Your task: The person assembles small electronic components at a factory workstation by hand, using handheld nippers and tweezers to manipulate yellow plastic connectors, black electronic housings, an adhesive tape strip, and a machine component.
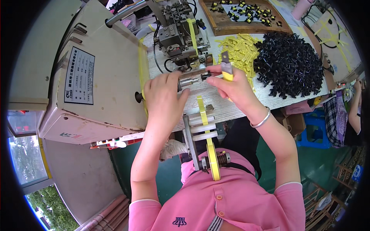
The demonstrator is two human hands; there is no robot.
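My left hand [165, 94] curls round the base of a metal spindle [189, 82] at the machine's side, its thumb below and fingers above. Between right thumb and forefinger, my right hand [236, 86] pinches a small black plastic bobbin [206, 75] close to the spindle's tip. A utility knife with a yellow handle [227, 76] is tucked in the same hand, its metal blade pointing away from me. Part of the spindle's base is hidden by my left hand. Nearer to me, yellow tape [210, 148] runs over white rollers [203, 128] from a roll holder.
A large beige machine housing [104, 84] stands left; a metal mechanism [177, 38] rises behind the spindle. Yellow strips [239, 52] and a heap of black parts [291, 64] lie right. A wooden tray [221, 29] at the back holds yellow-wrapped black parts. A person's arm [355, 107] shows far right.
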